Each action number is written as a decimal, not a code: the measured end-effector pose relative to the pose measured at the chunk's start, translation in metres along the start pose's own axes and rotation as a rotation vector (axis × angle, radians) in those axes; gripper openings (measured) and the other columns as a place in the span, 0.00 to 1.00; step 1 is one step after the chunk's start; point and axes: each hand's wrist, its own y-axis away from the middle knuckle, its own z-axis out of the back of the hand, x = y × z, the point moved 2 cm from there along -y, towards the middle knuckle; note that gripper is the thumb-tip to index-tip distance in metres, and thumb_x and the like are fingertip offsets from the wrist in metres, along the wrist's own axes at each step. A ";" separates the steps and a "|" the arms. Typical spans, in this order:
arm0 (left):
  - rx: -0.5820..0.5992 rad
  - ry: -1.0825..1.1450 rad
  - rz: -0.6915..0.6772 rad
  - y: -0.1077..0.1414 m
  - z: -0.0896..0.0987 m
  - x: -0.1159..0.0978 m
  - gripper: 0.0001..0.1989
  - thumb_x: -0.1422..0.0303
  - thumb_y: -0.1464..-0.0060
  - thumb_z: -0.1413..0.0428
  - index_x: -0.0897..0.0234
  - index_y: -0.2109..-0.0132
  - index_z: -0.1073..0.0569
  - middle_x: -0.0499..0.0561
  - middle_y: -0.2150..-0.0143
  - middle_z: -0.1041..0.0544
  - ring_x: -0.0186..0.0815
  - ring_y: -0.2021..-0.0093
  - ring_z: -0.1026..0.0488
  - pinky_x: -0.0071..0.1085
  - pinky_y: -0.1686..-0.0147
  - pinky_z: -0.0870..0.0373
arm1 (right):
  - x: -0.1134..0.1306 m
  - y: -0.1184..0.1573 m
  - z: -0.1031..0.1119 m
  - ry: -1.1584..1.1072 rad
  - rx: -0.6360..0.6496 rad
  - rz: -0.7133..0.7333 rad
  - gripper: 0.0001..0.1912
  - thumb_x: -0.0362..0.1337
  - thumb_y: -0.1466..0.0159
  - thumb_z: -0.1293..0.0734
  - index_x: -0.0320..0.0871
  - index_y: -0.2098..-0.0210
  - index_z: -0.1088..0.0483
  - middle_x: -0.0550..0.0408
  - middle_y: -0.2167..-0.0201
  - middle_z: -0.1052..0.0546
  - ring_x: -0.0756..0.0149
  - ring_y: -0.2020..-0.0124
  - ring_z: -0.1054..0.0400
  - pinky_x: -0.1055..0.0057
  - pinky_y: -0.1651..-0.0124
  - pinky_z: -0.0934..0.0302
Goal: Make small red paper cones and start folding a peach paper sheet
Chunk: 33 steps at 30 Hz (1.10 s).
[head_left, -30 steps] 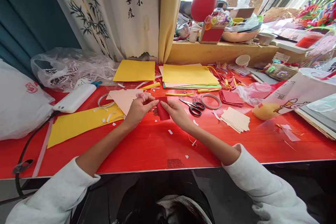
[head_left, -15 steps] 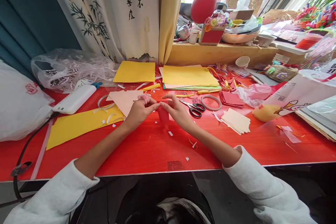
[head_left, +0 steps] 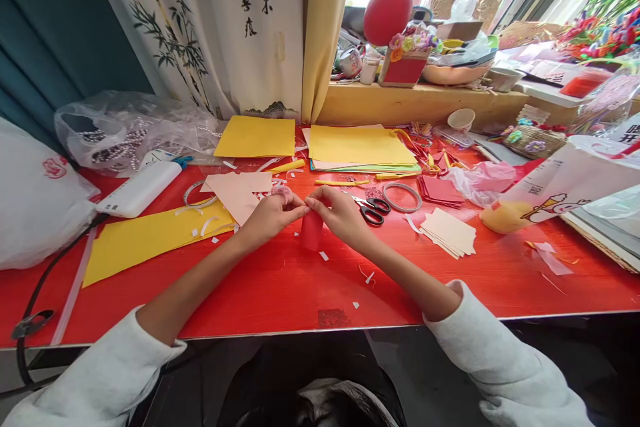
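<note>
A small red paper piece, curved like a tube, hangs upright below my fingertips over the red table. My left hand is closed at its upper left edge, with a fluffy pink thing at the fingers. From the right, my right hand pinches the top of the same red piece. The two hands' fingertips meet or nearly meet. Black-handled scissors lie just right of my right hand, beside a roll of tape.
Yellow sheets and pale pink paper lie left. Behind are stacked yellow paper and a yellow sheet. Cream cards, red cards and a tilted drink cup are at right; a white power strip sits left.
My right hand's fingers have closed inward and lowered onto the top of the red piece. My left hand has shifted slightly right, and more of the red piece shows.
</note>
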 end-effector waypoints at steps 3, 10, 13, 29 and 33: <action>0.002 -0.005 0.006 0.003 -0.001 -0.004 0.15 0.56 0.48 0.44 0.64 0.70 0.28 0.47 0.72 0.30 0.33 0.68 0.35 0.31 0.63 0.39 | -0.017 -0.012 0.011 -0.114 -0.040 -0.061 0.10 0.42 0.38 0.37 0.43 0.72 0.36 0.57 0.74 0.28 0.68 0.71 0.37 0.70 0.67 0.45; 0.150 -0.001 -0.063 0.011 -0.014 -0.010 0.15 0.57 0.46 0.46 0.63 0.71 0.28 0.48 0.70 0.29 0.34 0.66 0.33 0.31 0.60 0.38 | -0.063 -0.034 0.089 -0.183 -0.560 -0.156 0.14 0.46 0.43 0.33 0.42 0.74 0.33 0.56 0.75 0.30 0.69 0.72 0.39 0.69 0.64 0.44; -0.006 -0.036 -0.031 0.007 -0.009 -0.008 0.16 0.54 0.45 0.46 0.63 0.64 0.25 0.49 0.66 0.26 0.34 0.65 0.33 0.31 0.61 0.38 | -0.043 -0.027 0.064 -0.301 -0.291 -0.119 0.14 0.47 0.44 0.32 0.42 0.73 0.31 0.57 0.74 0.29 0.68 0.71 0.37 0.69 0.63 0.43; 0.004 0.014 0.024 0.008 -0.008 -0.005 0.16 0.55 0.47 0.46 0.63 0.73 0.32 0.46 0.74 0.34 0.32 0.70 0.37 0.31 0.66 0.40 | -0.013 -0.010 0.016 -0.295 -0.053 -0.111 0.14 0.47 0.41 0.33 0.42 0.74 0.33 0.58 0.75 0.30 0.69 0.71 0.38 0.72 0.67 0.44; 0.087 0.014 -0.033 0.013 -0.012 -0.013 0.15 0.58 0.48 0.44 0.63 0.75 0.33 0.46 0.74 0.33 0.32 0.70 0.36 0.31 0.66 0.40 | -0.043 -0.025 0.062 -0.342 -0.432 -0.163 0.16 0.49 0.44 0.33 0.42 0.75 0.34 0.59 0.76 0.32 0.70 0.73 0.40 0.71 0.65 0.44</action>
